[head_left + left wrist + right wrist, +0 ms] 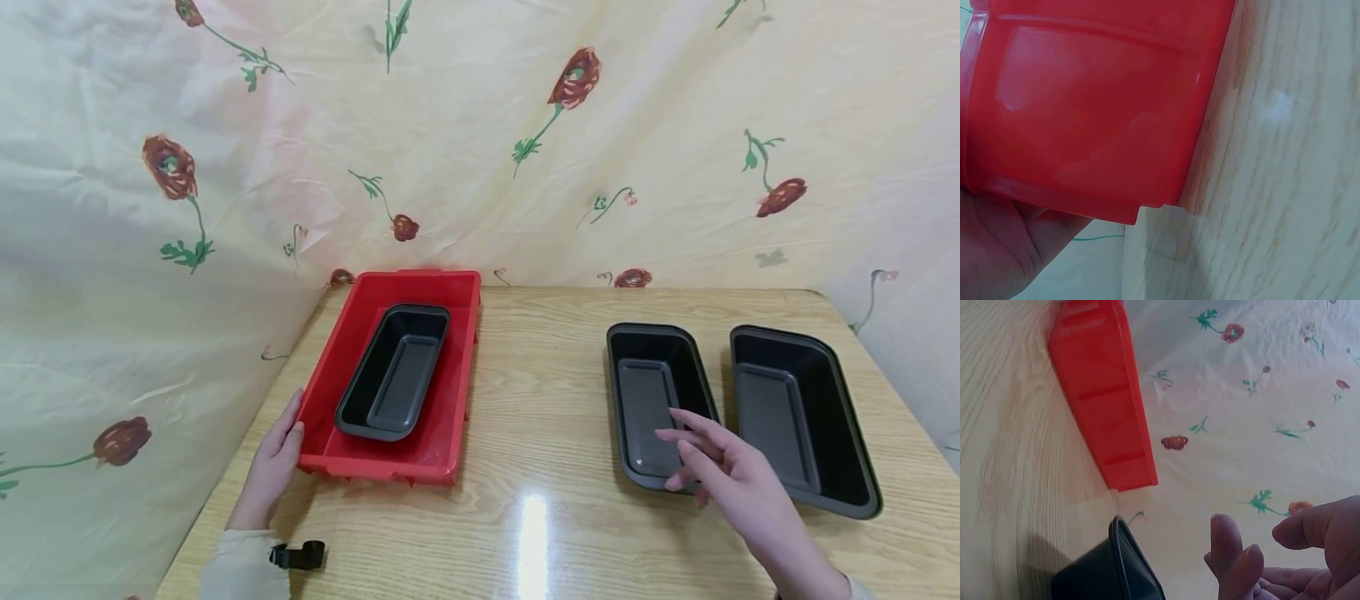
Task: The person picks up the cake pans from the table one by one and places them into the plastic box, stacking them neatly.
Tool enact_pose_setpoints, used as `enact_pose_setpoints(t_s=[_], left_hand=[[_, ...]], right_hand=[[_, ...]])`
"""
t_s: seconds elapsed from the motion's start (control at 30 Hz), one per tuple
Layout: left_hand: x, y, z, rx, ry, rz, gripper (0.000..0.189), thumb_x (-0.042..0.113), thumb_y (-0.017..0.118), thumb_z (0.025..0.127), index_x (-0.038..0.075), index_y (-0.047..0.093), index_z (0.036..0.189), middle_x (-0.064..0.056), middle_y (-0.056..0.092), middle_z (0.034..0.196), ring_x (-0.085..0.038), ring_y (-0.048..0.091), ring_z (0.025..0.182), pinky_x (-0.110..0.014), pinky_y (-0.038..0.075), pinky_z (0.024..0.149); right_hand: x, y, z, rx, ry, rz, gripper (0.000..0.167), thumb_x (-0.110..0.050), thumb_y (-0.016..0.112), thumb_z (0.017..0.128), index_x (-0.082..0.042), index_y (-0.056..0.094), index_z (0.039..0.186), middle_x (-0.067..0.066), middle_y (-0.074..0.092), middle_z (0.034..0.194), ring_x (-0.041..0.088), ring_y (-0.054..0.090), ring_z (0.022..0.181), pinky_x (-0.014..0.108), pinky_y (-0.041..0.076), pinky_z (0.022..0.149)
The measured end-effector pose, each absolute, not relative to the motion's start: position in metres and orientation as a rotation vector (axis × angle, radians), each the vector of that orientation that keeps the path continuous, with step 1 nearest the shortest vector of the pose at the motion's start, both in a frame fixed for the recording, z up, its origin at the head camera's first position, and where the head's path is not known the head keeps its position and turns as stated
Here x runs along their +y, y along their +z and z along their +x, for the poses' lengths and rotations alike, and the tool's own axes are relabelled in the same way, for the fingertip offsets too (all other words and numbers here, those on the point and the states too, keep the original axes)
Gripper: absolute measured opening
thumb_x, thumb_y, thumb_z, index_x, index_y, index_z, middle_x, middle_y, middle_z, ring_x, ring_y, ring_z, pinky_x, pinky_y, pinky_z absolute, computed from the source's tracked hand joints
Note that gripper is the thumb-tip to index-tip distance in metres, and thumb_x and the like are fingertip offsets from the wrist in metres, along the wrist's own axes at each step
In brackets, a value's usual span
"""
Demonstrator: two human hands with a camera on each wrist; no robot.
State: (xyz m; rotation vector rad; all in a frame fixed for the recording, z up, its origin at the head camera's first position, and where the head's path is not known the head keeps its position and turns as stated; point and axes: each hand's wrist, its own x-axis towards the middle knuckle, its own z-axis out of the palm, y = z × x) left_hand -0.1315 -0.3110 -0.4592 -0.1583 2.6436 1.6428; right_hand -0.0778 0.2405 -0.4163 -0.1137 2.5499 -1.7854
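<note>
My left hand (273,462) holds the near left corner of a red plastic tray (442,417). In the left wrist view, its fingers go behind the tray wall and are partly hidden. Inside the tray lies a dark loaf pan (405,387). Over the near end of a second loaf pan (647,408) hovers my right hand (731,475), fingers spread and slightly bent, with nothing in them. That hand covers part of the pan's right rim in the head view. A third, larger-looking loaf pan (776,417) stands to its right.
All of this stands on a light wooden table (540,375). A flowered cloth (465,125) hangs behind it and along the left side. A black strap (297,556) is on the left sleeve. Bare wood lies between the tray and the pans.
</note>
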Motion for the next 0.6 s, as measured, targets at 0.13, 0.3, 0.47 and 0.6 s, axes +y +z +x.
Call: enact_pose_setpoints(t_s=[0.13,0.3,0.47,0.6], left_hand=[[-0.311,-0.459,-0.132,2.642,1.642,-0.163,0.056,0.024,0.034,0.107,0.031,0.012,0.157,-0.009,0.014,0.162,-0.037,0.022,0.142,-0.049,0.036,0.104],[-0.311,-0.46,-0.131,2.648,1.631,-0.149,0.056,0.023,0.034,0.107,0.029,0.011,0.157,-0.008,0.015,0.162,-0.036,0.023,0.143,-0.042,0.037,0.103],[-0.311,-0.459,-0.131,2.643,1.64,-0.153,0.055,0.023,0.034,0.107,0.03,0.012,0.157,-0.008,0.015,0.162,-0.036,0.022,0.143,-0.046,0.036,0.104],[-0.31,-0.458,-0.131,2.64,1.642,-0.156,0.055,0.023,0.033,0.107,0.03,0.012,0.157,-0.008,0.014,0.162,-0.035,0.022,0.143,-0.048,0.034,0.106]], right_hand=[[0.252,-0.419,-0.076,2.592,-1.765,-0.071,0.045,-0.018,0.048,0.104,-0.005,0.04,0.146,-0.021,0.064,0.115,0.021,0.069,0.074,0.033,0.05,0.052],[0.264,-0.42,-0.072,2.61,-1.732,-0.013,0.047,-0.022,0.049,0.104,-0.007,0.039,0.148,-0.023,0.063,0.116,0.022,0.069,0.075,0.032,0.051,0.053],[0.276,-0.422,-0.068,2.624,-1.711,0.013,0.049,-0.019,0.048,0.104,-0.005,0.036,0.149,-0.024,0.063,0.115,0.021,0.068,0.075,0.031,0.05,0.054],[0.285,-0.422,-0.065,2.659,-1.653,0.076,0.052,-0.022,0.048,0.104,-0.001,0.033,0.149,-0.026,0.063,0.113,0.019,0.068,0.075,0.03,0.049,0.055]])
